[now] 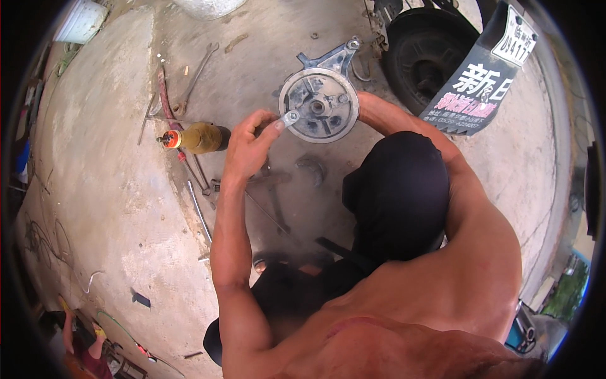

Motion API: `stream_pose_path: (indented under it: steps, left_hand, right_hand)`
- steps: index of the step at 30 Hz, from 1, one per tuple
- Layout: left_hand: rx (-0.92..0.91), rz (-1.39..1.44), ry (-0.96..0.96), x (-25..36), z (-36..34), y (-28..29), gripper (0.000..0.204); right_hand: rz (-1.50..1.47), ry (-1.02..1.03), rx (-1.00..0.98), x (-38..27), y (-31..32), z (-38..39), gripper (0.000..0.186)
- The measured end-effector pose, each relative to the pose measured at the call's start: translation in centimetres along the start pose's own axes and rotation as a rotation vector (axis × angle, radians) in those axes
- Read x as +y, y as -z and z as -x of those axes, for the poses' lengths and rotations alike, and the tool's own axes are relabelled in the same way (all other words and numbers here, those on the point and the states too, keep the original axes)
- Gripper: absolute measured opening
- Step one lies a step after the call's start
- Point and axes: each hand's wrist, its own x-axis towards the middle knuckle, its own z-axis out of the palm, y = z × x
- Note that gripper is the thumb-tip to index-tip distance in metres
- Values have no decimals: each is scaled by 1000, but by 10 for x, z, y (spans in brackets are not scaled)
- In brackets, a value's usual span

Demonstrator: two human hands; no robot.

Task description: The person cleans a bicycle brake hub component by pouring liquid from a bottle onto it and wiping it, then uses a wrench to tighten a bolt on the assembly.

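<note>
A round grey drum brake plate [315, 129] with a forked metal arm [334, 60] at its top is held up in front of me. My right hand [367, 106] grips it at the right edge, with its fingers hidden behind the plate. With thumb and fingers closed, my left hand [251, 139] pinches a small metal lever [290, 118] that lies against the plate's left side. A bolt or nut shows at the lever's end. Below the plate, a dark curved piece like a brake shoe [310, 169] lies on the floor.
Left of my left hand lies a yellow-brown bottle [201, 138] with an orange top. Wrenches [199, 76], a red-handled tool [167, 95] and a metal rod [199, 211] are on the concrete. A wheel [429, 60] and a printed mudflap [473, 82] stand at upper right. A person's arm [67, 328] shows lower left.
</note>
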Motion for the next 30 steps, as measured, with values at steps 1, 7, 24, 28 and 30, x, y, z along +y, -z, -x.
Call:
stream_pose_path:
  steps: [1, 7, 24, 28, 30]
  left_hand:
    - [-12, 6, -12, 0, 0, -2, 25]
    - [-77, 266, 121, -1, -3, -16, 33]
    - [-99, 156, 8, 11, -4, -24, 29]
    - [-74, 219, 55, 17, -13, -40, 28]
    - [-4, 344, 96, 21, -17, -52, 28]
  right_hand:
    - [6, 3, -6, -1, 1, 0, 29]
    - [38, 32, -43, -5, 10, 0, 28]
    - [37, 33, -7, -4, 17, 19, 28]
    - [35, 34, 12, -7, 26, 27, 28]
    - [32, 39, -3, -10, 36, 22, 28]
